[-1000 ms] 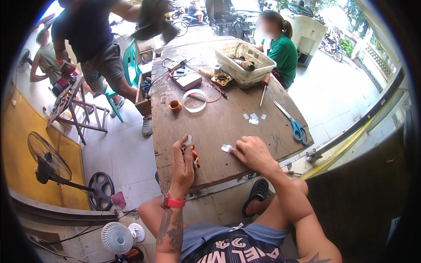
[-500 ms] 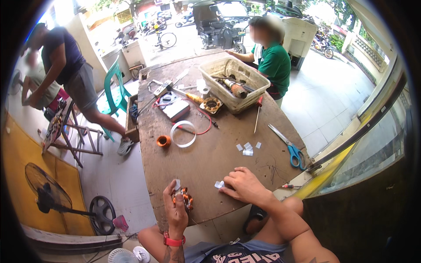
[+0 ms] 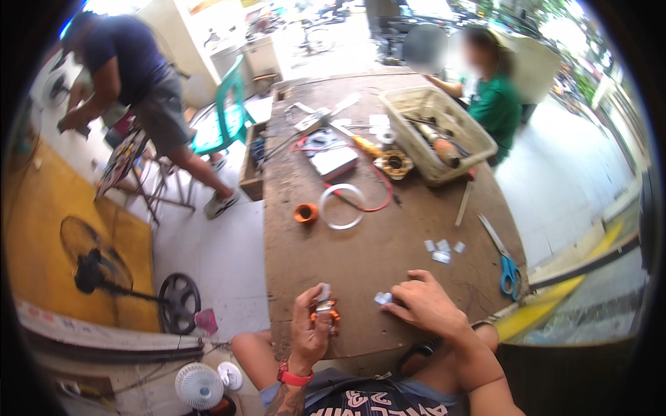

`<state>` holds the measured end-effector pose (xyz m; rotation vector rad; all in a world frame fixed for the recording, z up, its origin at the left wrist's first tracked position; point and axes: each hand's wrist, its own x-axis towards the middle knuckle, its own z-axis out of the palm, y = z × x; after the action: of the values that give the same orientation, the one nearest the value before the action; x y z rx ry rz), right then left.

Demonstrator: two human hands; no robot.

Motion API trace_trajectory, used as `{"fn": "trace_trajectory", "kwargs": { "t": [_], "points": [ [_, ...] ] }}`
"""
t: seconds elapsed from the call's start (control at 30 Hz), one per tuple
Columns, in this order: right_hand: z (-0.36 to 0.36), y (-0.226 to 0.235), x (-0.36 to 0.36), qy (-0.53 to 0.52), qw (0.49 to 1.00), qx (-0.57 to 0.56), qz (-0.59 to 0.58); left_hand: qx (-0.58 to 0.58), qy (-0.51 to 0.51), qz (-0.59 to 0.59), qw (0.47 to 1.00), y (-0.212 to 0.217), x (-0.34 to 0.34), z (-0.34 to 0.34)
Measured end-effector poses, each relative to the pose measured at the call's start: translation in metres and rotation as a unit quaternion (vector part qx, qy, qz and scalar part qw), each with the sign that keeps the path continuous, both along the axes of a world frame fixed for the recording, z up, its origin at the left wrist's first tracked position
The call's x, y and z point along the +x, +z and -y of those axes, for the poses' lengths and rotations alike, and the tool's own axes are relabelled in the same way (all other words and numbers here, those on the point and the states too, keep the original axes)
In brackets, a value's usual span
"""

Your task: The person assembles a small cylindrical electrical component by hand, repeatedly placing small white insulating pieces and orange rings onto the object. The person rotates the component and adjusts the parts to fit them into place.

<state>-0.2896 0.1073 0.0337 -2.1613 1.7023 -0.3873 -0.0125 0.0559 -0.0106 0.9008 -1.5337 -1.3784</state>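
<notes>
My left hand (image 3: 307,338), with a red watch at its wrist, is closed around a small motor stator (image 3: 334,315) wound with orange copper wire. A whitish slip (image 3: 324,291) stands up at its fingertips, by the stator's upper end. To the right, my right hand (image 3: 429,306) rests low over the wooden table (image 3: 388,239), thumb and fingers pinching a small folded white slip (image 3: 382,298). Beyond it lie several loose white slips (image 3: 438,254). Blue-handled scissors (image 3: 509,272) lie near the table's right edge.
Farther up the table are an orange spool (image 3: 305,213), a white ring (image 3: 340,225), a meter (image 3: 333,163) with red leads, a yellow coil-wound part (image 3: 393,164), a screwdriver (image 3: 464,201) and a plastic bin (image 3: 444,175) of parts. One person bends at the left; another sits at the right.
The whole view has swung, so the table and my hands appear farther right. Both hands keep their holds. The person at the left bends over more.
</notes>
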Motion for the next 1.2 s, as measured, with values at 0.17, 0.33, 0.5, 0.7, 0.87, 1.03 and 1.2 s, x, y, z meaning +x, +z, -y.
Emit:
{"fn": "trace_trajectory", "kwargs": {
  "t": [0.17,0.33,0.5,0.7,0.87,1.03,1.2],
  "points": [
    [0.007,0.017,0.003,0.002,0.999,0.038,-0.015,-0.091,0.030,0.012,0.995,-0.006,-0.001,0.005],
    [0.009,0.027,0.012,-0.023,1.000,-0.010,0.012,-0.102,0.027,0.039,0.994,-0.002,0.004,0.007],
    [0.008,0.024,0.019,-0.084,0.986,-0.136,0.053,0.065,-0.005,-0.110,0.992,0.000,0.003,0.003],
    [0.016,0.017,0.007,-0.120,0.979,-0.150,0.065,0.042,0.092,-0.122,0.987,-0.014,0.008,0.010],
    [0.009,0.021,-0.016,-0.171,0.969,-0.161,0.076,0.060,0.115,-0.161,0.978,-0.020,0.010,0.012],
    [-0.015,0.025,-0.044,-0.219,0.952,-0.192,0.093,0.099,0.188,-0.082,0.974,0.006,0.022,0.034],
    [-0.046,0.041,-0.078,-0.365,0.897,-0.191,0.159,0.037,0.030,0.058,0.997,0.040,0.031,0.080]
  ]
}}
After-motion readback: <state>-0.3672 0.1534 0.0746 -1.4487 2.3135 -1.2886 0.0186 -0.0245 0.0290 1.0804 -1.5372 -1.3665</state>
